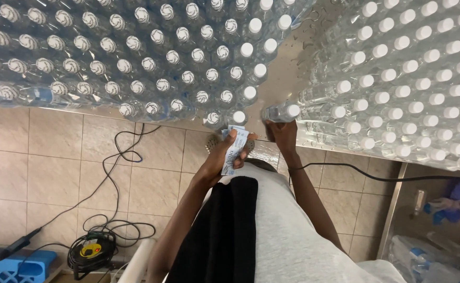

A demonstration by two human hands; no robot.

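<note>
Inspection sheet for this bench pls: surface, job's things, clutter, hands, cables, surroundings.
Surface: wet steel table, bare strip between two bottle blocks.
Job's things: label stack; clear bottle lying on its side; patterned-cap bottles; white-cap bottles.
Clutter: nothing seen on the table.
Hands: left hand grips the label stack; right hand touches the lying bottle.
Cables: black cable by the right arm; coiled cables on the floor.
Surroundings: tiled floor; blue crate.

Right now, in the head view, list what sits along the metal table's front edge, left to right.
Block of clear plastic bottles with swirl-patterned caps → left hand gripping a stack of paper labels → right hand on a white-capped lying bottle → block of white-capped clear bottles.
</note>
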